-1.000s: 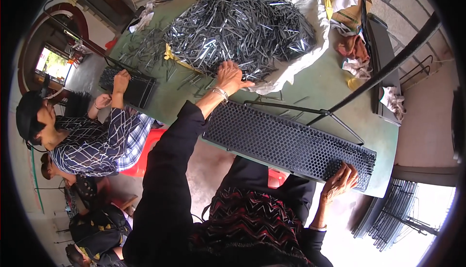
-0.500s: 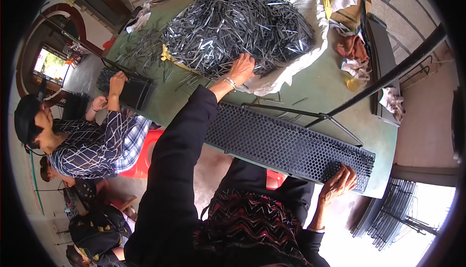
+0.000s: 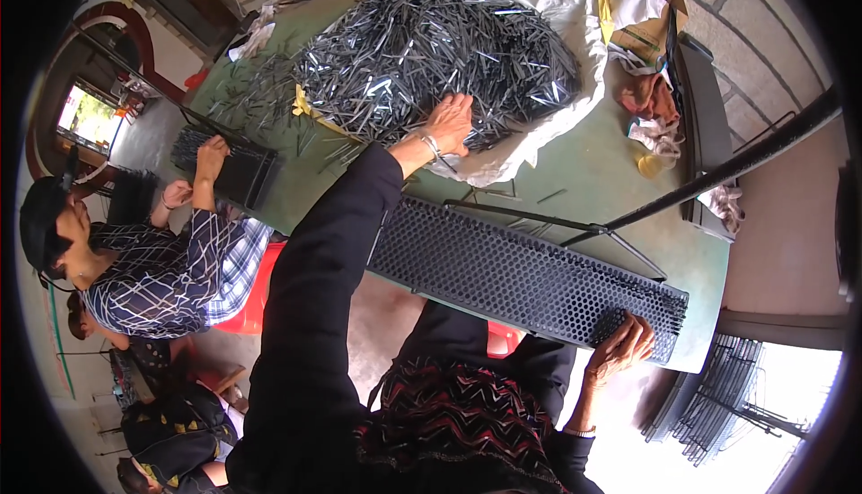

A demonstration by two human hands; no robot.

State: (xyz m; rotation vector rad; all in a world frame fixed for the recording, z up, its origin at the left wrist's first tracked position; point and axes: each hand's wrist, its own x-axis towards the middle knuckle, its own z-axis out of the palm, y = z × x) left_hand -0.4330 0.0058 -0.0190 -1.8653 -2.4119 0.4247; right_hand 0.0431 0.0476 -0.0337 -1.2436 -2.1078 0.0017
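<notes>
My left hand [image 3: 451, 124] reaches into the near edge of a big heap of thin black strips [image 3: 431, 54], its fingers curled down among them. What it grips there is hidden. At the right end of a long black perforated tray [image 3: 485, 269], my right hand [image 3: 625, 346] rests at the near edge with fingers bent and pressed together over the holes. Anything between those fingertips is too small to make out. Dark pieces crowd the holes near the tray's right end, while most of its other holes look bare.
White sheeting [image 3: 548, 144] lies under the heap on the green table [image 3: 575, 171]. A black metal bar [image 3: 718, 175] slants over the right side. At left, a co-worker [image 3: 171, 269] handles another black tray [image 3: 247, 180]. A cup [image 3: 651, 165] and cloths [image 3: 648, 99] lie at right.
The view has shifted slightly, so the scene sits a little further left. My left hand stays at the heap's near edge and my right hand at the tray's right end.
</notes>
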